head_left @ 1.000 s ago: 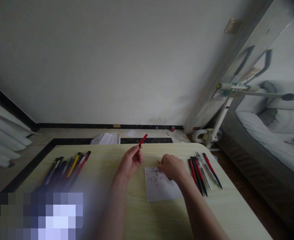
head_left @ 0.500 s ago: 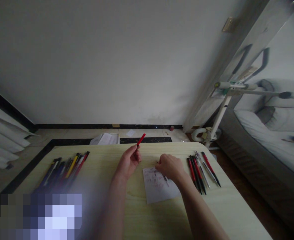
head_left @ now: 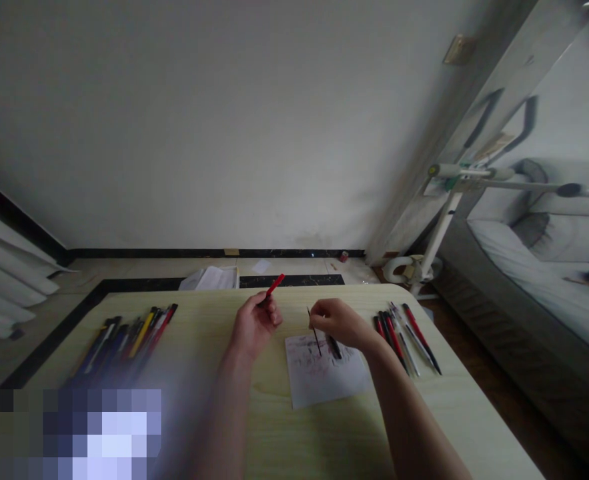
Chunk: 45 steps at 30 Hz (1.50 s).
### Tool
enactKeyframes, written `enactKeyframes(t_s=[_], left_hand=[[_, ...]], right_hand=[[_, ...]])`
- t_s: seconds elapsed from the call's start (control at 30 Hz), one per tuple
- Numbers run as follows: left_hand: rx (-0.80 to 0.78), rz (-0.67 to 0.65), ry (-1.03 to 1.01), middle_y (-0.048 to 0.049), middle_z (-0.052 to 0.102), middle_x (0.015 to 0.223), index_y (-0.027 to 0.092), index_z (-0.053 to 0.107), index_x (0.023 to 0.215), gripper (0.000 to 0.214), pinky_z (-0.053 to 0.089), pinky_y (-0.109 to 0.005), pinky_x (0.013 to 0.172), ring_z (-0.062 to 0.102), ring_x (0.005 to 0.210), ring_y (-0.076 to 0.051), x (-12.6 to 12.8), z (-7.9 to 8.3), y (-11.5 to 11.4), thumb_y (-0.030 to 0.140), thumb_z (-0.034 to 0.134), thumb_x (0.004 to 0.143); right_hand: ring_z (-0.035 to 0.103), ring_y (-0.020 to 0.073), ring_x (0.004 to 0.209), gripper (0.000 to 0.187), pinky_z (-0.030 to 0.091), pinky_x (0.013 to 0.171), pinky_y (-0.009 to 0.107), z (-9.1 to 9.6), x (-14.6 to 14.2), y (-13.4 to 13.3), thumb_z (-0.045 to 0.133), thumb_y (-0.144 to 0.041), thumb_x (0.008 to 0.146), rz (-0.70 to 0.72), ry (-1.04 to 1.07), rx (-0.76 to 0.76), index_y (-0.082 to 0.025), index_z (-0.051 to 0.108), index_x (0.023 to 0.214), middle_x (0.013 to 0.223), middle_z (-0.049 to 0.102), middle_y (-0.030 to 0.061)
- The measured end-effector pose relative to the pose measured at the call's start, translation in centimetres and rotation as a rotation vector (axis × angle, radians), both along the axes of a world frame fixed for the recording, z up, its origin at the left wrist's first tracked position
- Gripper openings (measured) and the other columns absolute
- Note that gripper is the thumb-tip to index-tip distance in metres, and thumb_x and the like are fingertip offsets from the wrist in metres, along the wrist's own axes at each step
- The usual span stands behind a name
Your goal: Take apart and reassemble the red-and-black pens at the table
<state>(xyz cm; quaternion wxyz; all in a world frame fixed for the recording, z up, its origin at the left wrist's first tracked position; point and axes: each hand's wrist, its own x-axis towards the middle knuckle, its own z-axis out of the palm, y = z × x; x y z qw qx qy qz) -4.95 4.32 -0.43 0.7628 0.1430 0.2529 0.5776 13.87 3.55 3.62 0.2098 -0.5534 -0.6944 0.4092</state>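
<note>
My left hand (head_left: 255,327) is closed around a red pen barrel (head_left: 275,285), which sticks up past the thumb and tilts right. To its right, my right hand (head_left: 337,321) pinches a thin dark pen refill (head_left: 315,335) over a white sheet of paper (head_left: 319,387) covered with scribbles near its top. A short black pen part (head_left: 333,347) shows below the right hand, over the paper; whether the hand touches it I cannot tell.
Several red-and-black and clear pens (head_left: 393,330) lie in a row at the table's right. Several yellow, red and dark pens (head_left: 143,332) lie at the left. Beyond the wooden table (head_left: 274,427) are a box of papers (head_left: 214,277), a white exercise frame (head_left: 441,233) and a sofa (head_left: 519,267).
My right hand has lifted and turned slightly, so the thin refill now shows in its fingers. My left hand has lowered the red barrel a little, shifting it left.
</note>
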Motion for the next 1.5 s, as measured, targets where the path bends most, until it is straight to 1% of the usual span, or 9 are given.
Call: enactKeyframes(t_s=[0.13,0.23,0.33,0.6,0.77,1.0,1.2,1.37,1.5], left_hand=[[-0.007,-0.002,0.011,0.0021,0.045,0.055,0.013,0.052,0.066,0.013,0.033,-0.023,0.045,0.041,0.046,-0.008,0.1,0.1,0.0,0.022,0.056,0.074],[0.001,0.003,0.004,0.0028,0.044,0.053,0.013,0.051,0.064,0.014,0.032,-0.023,0.045,0.04,0.046,-0.007,0.2,0.1,0.1,0.021,0.056,0.075],[0.018,0.001,-0.009,0.0036,0.043,0.052,0.012,0.054,0.067,0.012,0.031,-0.022,0.044,0.039,0.045,-0.006,0.2,0.0,0.1,0.02,0.056,0.075],[0.054,0.021,-0.007,0.0029,0.047,0.052,0.01,0.06,0.081,0.012,0.033,-0.021,0.044,0.04,0.045,-0.006,0.2,-0.3,0.1,0.02,0.057,0.076],[0.022,0.074,-0.082,0.0048,0.043,0.048,0.01,0.06,0.084,0.012,0.033,-0.019,0.043,0.039,0.043,-0.005,0.1,-0.1,0.1,0.018,0.058,0.075],[-0.026,0.174,-0.173,0.0067,0.038,0.048,0.012,0.055,0.078,0.002,0.034,-0.017,0.042,0.038,0.041,-0.004,-0.4,0.3,0.1,0.013,0.055,0.076],[-0.023,0.164,-0.177,0.0066,0.035,0.049,0.014,0.045,0.063,0.018,0.035,-0.019,0.044,0.037,0.042,-0.004,-0.4,0.3,0.3,0.012,0.054,0.078],[-0.039,0.173,-0.239,0.0058,0.038,0.049,0.014,0.05,0.07,0.01,0.036,-0.018,0.045,0.04,0.044,-0.005,-0.9,0.5,0.3,0.015,0.051,0.08],[-0.048,0.207,-0.289,0.0058,0.039,0.048,0.014,0.053,0.077,0.005,0.036,-0.018,0.046,0.042,0.044,-0.005,-1.3,0.8,0.3,0.015,0.049,0.079]], right_hand=[[0.043,0.0054,0.037,0.009,0.027,0.035,0.017,-0.4,-0.1,0.2,0.05,-0.024,0.071,-0.002,0.43,-0.167,-0.015,0.051,0.073,0.067,0.065,0.0035],[0.041,0.0047,0.035,0.012,0.024,0.033,0.016,-1.0,-0.5,0.4,0.054,-0.026,0.072,-0.048,0.665,-0.171,-0.016,0.048,0.076,0.064,0.064,0.0016],[0.043,0.0045,0.038,0.013,0.03,0.036,0.017,-1.4,-0.8,0.6,0.059,-0.023,0.07,-0.095,0.834,-0.176,-0.015,0.051,0.077,0.066,0.064,0.002],[0.046,0.0026,0.046,0.02,0.036,0.044,0.016,-2.1,-1.6,0.8,0.07,-0.02,0.064,-0.269,1.147,-0.245,-0.013,0.061,0.081,0.071,0.062,0.0],[0.039,0.0005,0.038,0.014,0.033,0.04,0.014,-2.8,-4.3,0.1,0.066,-0.024,0.069,-0.309,1.326,-0.353,-0.014,0.056,0.069,0.061,0.057,-0.0039],[0.037,0.0026,0.033,0.018,0.027,0.032,0.014,-3.0,-7.0,-0.3,0.061,-0.031,0.072,-0.318,1.457,-0.517,-0.019,0.049,0.079,0.059,0.056,-0.0069],[0.042,0.0012,0.038,0.018,0.033,0.037,0.011,-3.7,-6.8,-0.7,0.064,-0.028,0.073,-0.162,1.544,-0.516,-0.018,0.051,0.08,0.066,0.06,-0.0043],[0.045,0.0025,0.037,0.017,0.034,0.037,0.013,-3.6,-7.0,-1.7,0.062,-0.028,0.076,0.041,1.494,-0.589,-0.016,0.052,0.082,0.066,0.061,-0.0027],[0.045,0.0021,0.036,0.016,0.032,0.034,0.012,-3.5,-8.0,-2.3,0.06,-0.028,0.077,0.108,1.459,-0.714,-0.015,0.052,0.08,0.065,0.063,-0.0017]])
